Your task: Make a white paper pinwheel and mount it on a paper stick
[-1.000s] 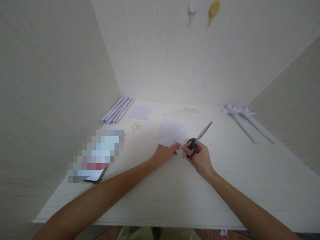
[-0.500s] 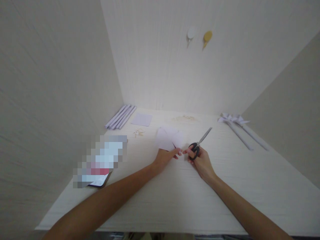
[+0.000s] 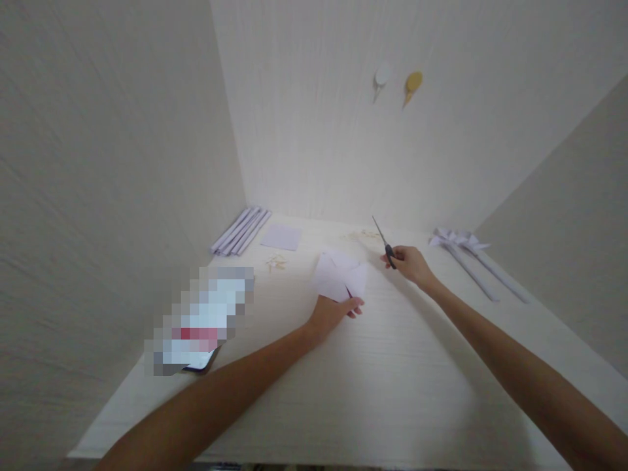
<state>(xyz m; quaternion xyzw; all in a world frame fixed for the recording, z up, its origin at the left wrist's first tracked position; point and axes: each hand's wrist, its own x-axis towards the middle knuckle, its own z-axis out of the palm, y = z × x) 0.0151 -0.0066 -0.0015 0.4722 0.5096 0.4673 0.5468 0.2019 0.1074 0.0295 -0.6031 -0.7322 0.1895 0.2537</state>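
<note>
My left hand (image 3: 339, 310) is closed on the near edge of a pale lilac paper sheet (image 3: 338, 271), thumb above and fingers partly beneath. Slits run inward from the sheet's corners, and one near my thumb gapes dark. Off to the right and farther back, my right hand (image 3: 406, 263) is closed on black-handled scissors (image 3: 387, 250), whose blades point up toward the wall. Close to the scissors lie thin tan paper scraps (image 3: 367, 234). Whether my right fingers also hold a scrap is too small to tell.
Several rolled paper sticks (image 3: 240, 232) and a square lilac paper (image 3: 281, 237) lie at the back left, near small tan pieces (image 3: 276, 261). A blurred phone (image 3: 201, 360) rests at left. Two paper pinwheels (image 3: 464, 245) lie at right. Two hooks (image 3: 414, 82) are on the wall.
My right hand has moved away from the sheet, up and to the right, with the scissors now turned more upright. My left hand keeps hold of the sheet.
</note>
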